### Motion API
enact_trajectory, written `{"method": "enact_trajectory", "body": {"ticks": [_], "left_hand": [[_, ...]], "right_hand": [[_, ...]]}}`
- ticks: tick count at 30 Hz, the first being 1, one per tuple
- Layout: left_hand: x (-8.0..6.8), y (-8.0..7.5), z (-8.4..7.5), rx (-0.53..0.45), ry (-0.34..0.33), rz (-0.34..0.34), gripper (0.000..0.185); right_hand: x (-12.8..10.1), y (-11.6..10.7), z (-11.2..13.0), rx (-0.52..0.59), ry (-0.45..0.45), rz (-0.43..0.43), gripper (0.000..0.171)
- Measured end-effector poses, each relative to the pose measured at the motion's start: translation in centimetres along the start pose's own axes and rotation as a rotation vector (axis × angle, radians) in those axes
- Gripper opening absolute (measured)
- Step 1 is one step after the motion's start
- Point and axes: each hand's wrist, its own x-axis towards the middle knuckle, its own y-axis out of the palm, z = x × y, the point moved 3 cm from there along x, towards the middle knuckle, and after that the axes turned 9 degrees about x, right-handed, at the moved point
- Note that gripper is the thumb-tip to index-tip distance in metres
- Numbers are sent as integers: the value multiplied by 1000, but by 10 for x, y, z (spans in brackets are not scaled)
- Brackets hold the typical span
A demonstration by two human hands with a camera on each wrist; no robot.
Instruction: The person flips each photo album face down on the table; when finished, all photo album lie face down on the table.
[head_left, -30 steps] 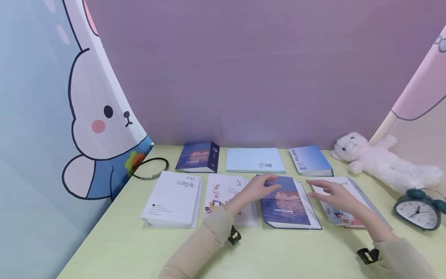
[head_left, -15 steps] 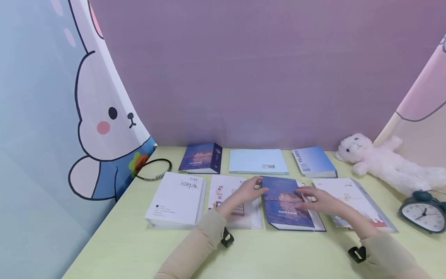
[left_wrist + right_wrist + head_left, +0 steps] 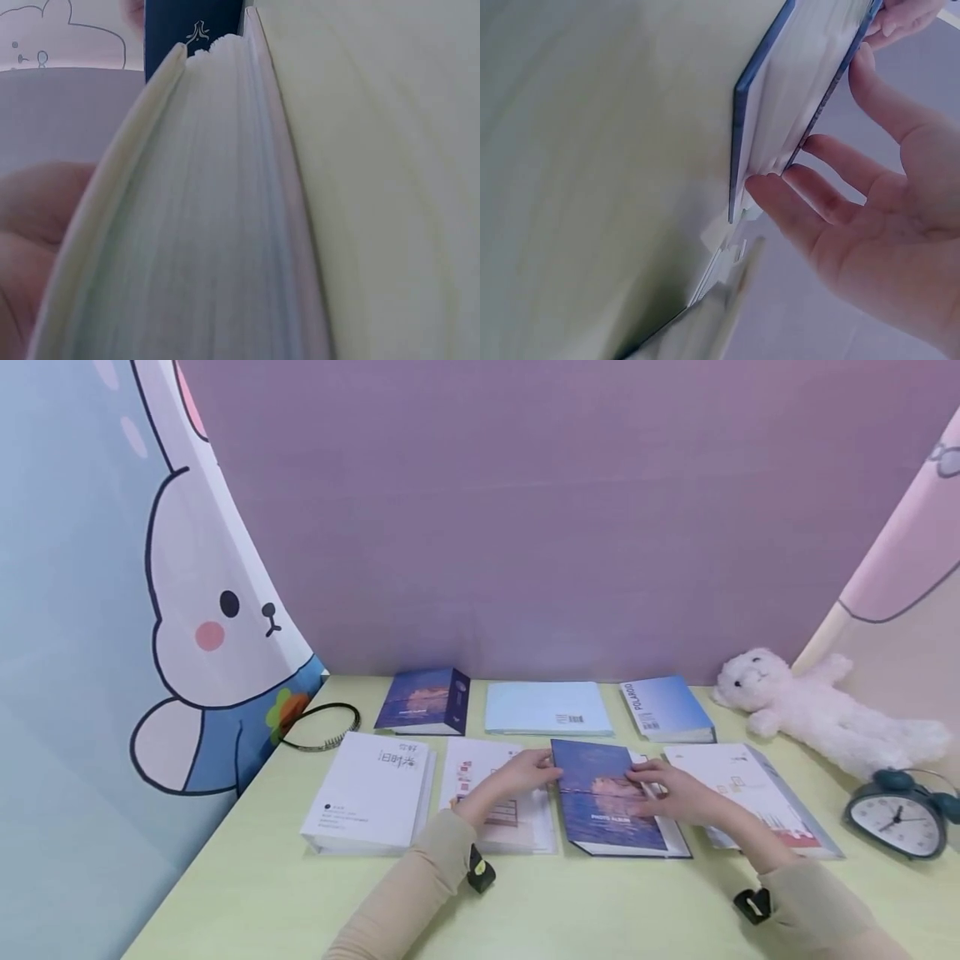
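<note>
Dark-blue album (image 3: pixel 611 797) lies on the counter (image 3: pixel 247 893), front row. Both hands have closed in: left hand (image 3: pixel 517 774) at its left edge, right hand (image 3: pixel 675 793) fingers spread, tips on the right edge; no firm grip yet.

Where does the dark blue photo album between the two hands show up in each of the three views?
Head: dark blue photo album lies front centre on the table, between left hand and right hand.
Left wrist: its page edges fill the middle, spine at top.
Right wrist: upper centre, seen edge-on, fingertips on its pages.
Shared landmark: the pale green table.
</note>
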Motion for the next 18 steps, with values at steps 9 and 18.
{"method": "enact_trajectory", "body": {"ticks": [9, 18], "left_hand": [[2, -3, 4, -57, -18, -13, 25], [0, -2, 0, -108, -6, 12, 44]], "right_hand": [[11, 5, 1, -19, 3, -3, 62], [9, 2, 1, -22, -53, -26, 54]]}}
